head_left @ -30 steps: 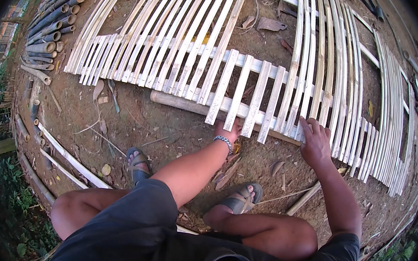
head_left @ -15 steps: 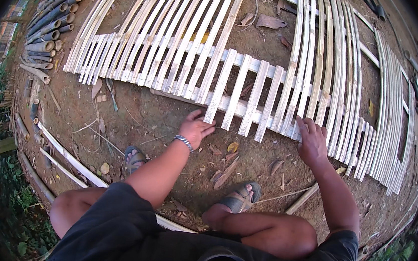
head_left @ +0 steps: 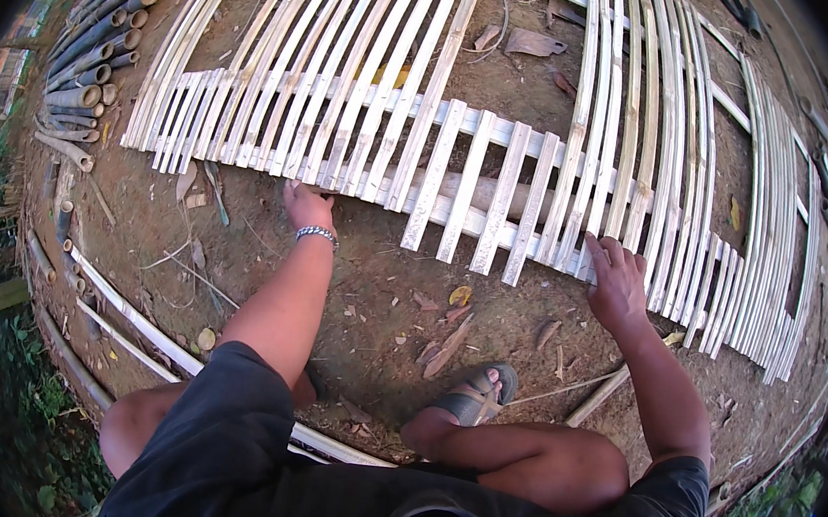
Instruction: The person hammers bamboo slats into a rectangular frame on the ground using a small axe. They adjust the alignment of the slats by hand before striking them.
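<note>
A large panel of pale split-bamboo slats [head_left: 379, 121] nailed or laid across bamboo rails lies on the ground before me. My left hand [head_left: 307, 206] is closed at its near edge, left of the short slats, with the fingertips hidden under the rail. Further right, my right hand [head_left: 619, 283] grips the same near edge beside the long slats, its fingers curled over it. Between the hands, several short slats [head_left: 461, 185] stick out past the near rail [head_left: 472, 220]. Under them, between the two rails, a round bamboo pole [head_left: 485, 194] shows.
Dark bamboo poles [head_left: 95, 53] are stacked at the far left. Split bamboo strips [head_left: 135, 311] lie on the soil to my left. A stick [head_left: 598, 396] lies by my right knee. Dry leaves [head_left: 447, 346] are scattered near my sandalled foot [head_left: 473, 396]. Another slatted section [head_left: 772, 213] extends rightward.
My left hand has moved left and away from me to the panel's near edge. The round pole now shows further under the short slats. My right hand stays in place.
</note>
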